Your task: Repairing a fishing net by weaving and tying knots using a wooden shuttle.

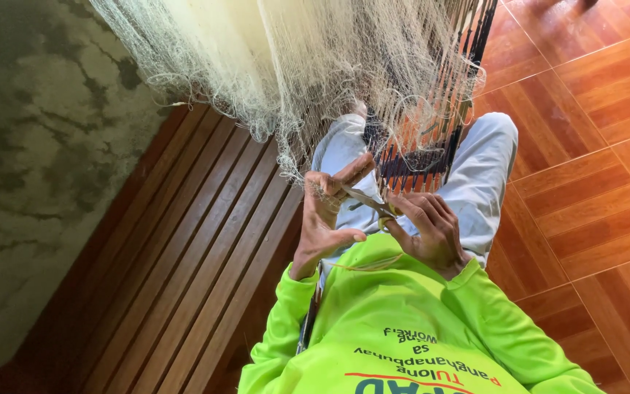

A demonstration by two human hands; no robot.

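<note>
A pale, fine-meshed fishing net (293, 66) hangs down from the top of the head view to my hands. My left hand (324, 219) pinches the net's lower edge together with a flat brown wooden stick (354, 171), fingers closed around them. My right hand (432, 232) is just to its right, fingers curled on a thin tan netting needle (368, 200) whose tip reaches across to the left hand. A thin pale strand (366, 264) trails below the hands over my neon green sleeves. My knees in light grey trousers (486, 157) lie beyond the hands.
A seat of dark and orange woven strips (421, 157) stands between my knees, partly behind the net. Brown wooden slats (184, 255) run along the left, bordered by stained grey concrete (38, 160). Orange-brown floor tiles (592, 138) fill the right.
</note>
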